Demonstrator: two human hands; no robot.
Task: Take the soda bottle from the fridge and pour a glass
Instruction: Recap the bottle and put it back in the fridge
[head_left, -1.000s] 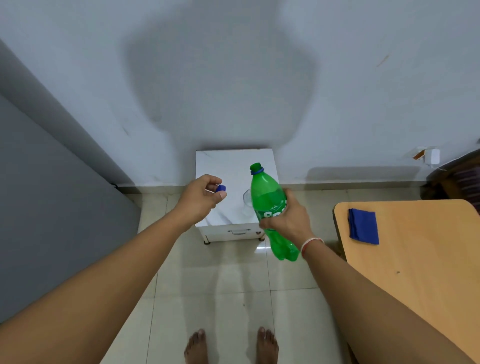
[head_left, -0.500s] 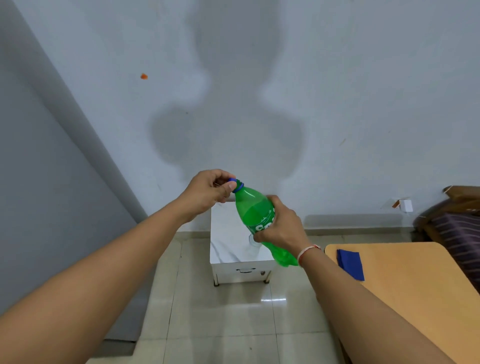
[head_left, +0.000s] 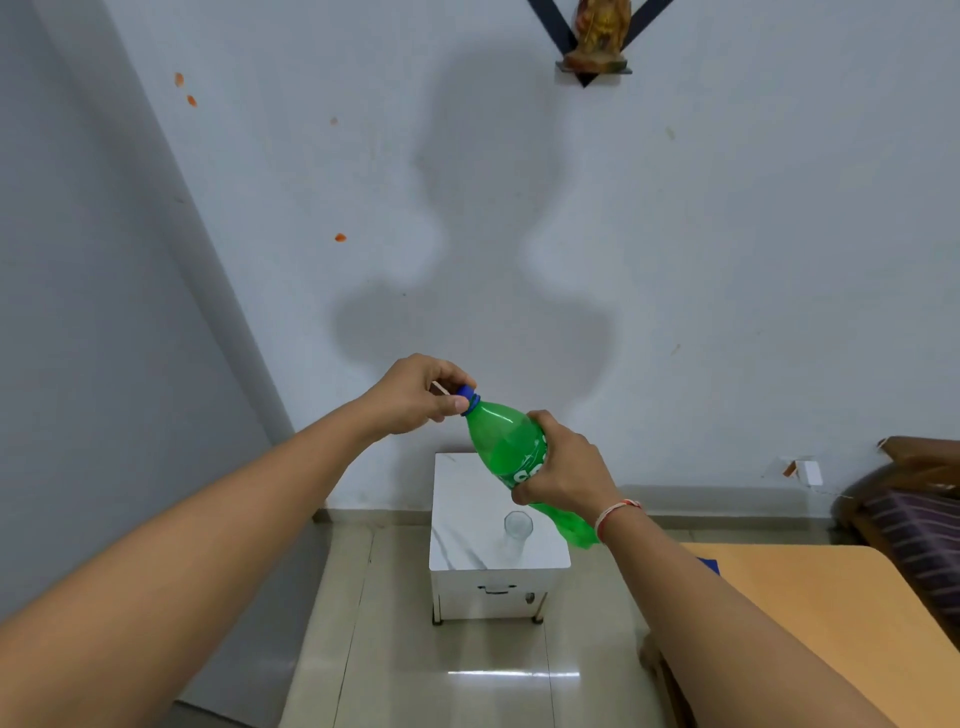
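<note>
Judging by the scene, you have the soda bottle (head_left: 511, 447) out and tilted above the white cabinet (head_left: 467, 519); the glass (head_left: 517, 530) looks empty, so pouring seems left. Your right hand (head_left: 563, 475) wraps the bottle's middle, and your left hand (head_left: 415, 397) pinches the blue cap (head_left: 467, 393) with curled fingers.

Tilted green soda bottle (head_left: 511, 447), blue cap (head_left: 467, 393) on.

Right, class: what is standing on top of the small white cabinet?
A clear glass stands upright on the white cabinet, near its right front. The right hand and the tilted green bottle held above cover part of the top's far right, so nothing can be told there.
</note>
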